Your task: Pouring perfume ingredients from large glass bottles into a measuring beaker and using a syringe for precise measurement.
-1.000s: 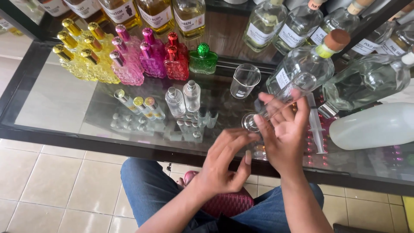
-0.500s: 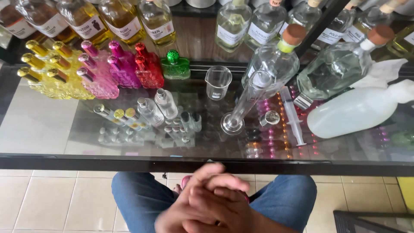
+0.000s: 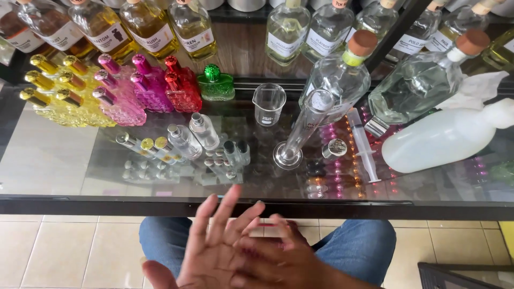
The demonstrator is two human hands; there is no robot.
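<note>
The left hand (image 3: 214, 251) and right hand (image 3: 278, 257) meet low over the lap, below the edge of the glass counter (image 3: 64, 176). The left is open, fingers spread and pointing up; the right lies against its palm, fingers loosely together. Neither holds anything.

Nearest to them on the counter stands a clear cylinder (image 3: 302, 131), upright, with a small beaker (image 3: 269, 103) behind it and a silver cap (image 3: 335, 149) just beside its foot. A syringe (image 3: 363, 144) lies to the right, near a white jug (image 3: 444, 140) on its side. To the left stand small vials (image 3: 184, 140), then red (image 3: 181, 88), pink (image 3: 126, 96) and yellow bottles (image 3: 61, 96).
</note>
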